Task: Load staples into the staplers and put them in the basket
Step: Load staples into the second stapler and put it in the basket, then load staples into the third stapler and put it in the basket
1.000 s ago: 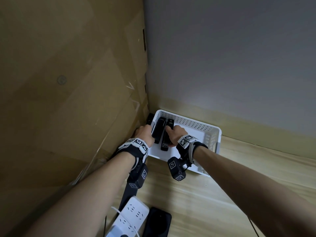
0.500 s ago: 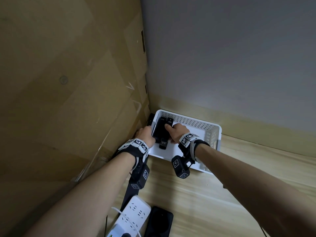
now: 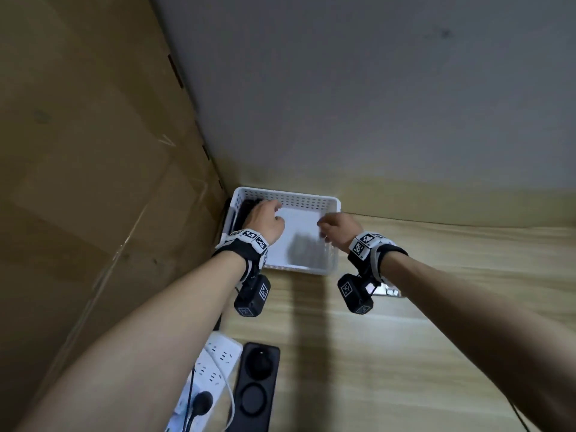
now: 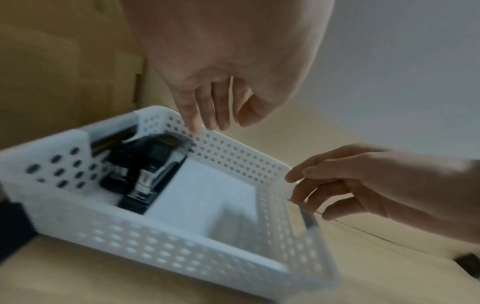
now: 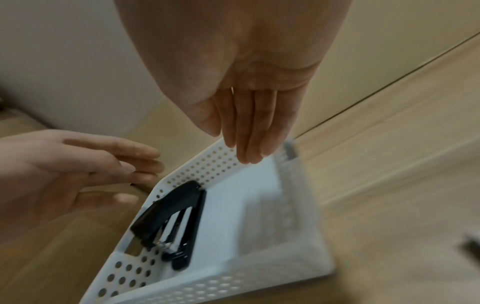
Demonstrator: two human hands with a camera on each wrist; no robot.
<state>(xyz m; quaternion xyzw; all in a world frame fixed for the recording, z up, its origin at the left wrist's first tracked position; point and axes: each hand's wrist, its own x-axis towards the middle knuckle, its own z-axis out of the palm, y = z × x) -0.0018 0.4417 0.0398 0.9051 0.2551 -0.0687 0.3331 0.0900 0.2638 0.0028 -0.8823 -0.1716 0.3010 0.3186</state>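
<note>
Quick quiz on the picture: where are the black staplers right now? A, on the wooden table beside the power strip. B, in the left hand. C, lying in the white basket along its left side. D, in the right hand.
C: the staplers lie inside the basket against its left wall, while the left hand and right hand hover over it holding nothing.

A pale wooden table (image 3: 405, 353) carried a white perforated basket (image 3: 299, 269) in its far corner. Nearer the person lay a white power strip (image 3: 215, 366) beside a black one (image 3: 257, 388)
</note>
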